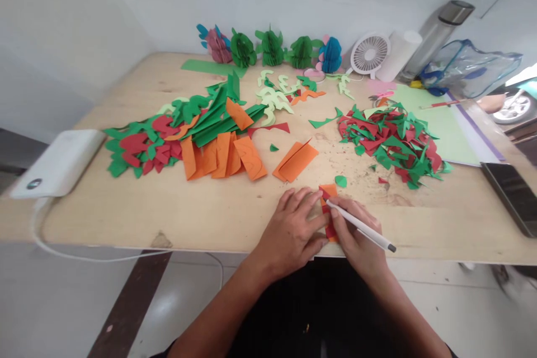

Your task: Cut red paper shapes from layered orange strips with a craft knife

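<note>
Because the orange strip (331,190) lies between your two hands, with its long axis running away from your body, the relation to watch is how the pen crosses it. The strip's near end sits close to the front edge of the table (226,215), and its far end shows just beyond your fingers. A red piece (330,231) lies on top of it, partly hidden under your fingers, so you cannot check its whole outline from here.

Your right hand (358,232) is pinched firmly about the white pen (363,226), thumb against fingers. The pen slants across the strip: its dark tip is at the strip's far part, beside the red piece, and its back end points toward you and off to the right. Whether the tip presses on the paper or sits just above it, you cannot tell.

Your left hand (293,229) lies palm down to the left of the strip, fingers spread and clamped on nothing, the fingertips reaching over to the strip's left side. Both hands are about equally near, the left flanking one long side and the right the other. Just past the far end rests a small green scrap (340,181), apart from the strip
</note>
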A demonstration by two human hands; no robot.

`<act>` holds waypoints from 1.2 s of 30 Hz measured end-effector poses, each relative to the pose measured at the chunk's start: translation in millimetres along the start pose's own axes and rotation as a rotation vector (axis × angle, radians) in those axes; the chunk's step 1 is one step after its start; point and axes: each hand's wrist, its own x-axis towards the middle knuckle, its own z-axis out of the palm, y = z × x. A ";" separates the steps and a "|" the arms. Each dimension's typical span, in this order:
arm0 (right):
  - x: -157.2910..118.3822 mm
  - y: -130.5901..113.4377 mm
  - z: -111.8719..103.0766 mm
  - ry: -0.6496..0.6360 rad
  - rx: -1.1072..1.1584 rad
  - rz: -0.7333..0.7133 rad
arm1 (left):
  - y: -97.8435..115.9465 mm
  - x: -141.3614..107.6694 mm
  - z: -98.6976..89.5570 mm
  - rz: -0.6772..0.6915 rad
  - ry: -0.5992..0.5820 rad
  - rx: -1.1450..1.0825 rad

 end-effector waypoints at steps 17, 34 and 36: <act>-4.8 2.9 -2.1 -0.003 -0.056 -0.125 | 0.4 -0.6 -1.9 -0.007 -0.027 -0.003; -4.3 1.0 -3.0 -0.023 -0.180 -0.183 | 0.3 1.6 -7.3 0.000 -0.019 0.003; -4.4 0.9 -2.4 -0.012 -0.177 -0.191 | 0.2 2.3 -7.6 -0.004 -0.032 0.010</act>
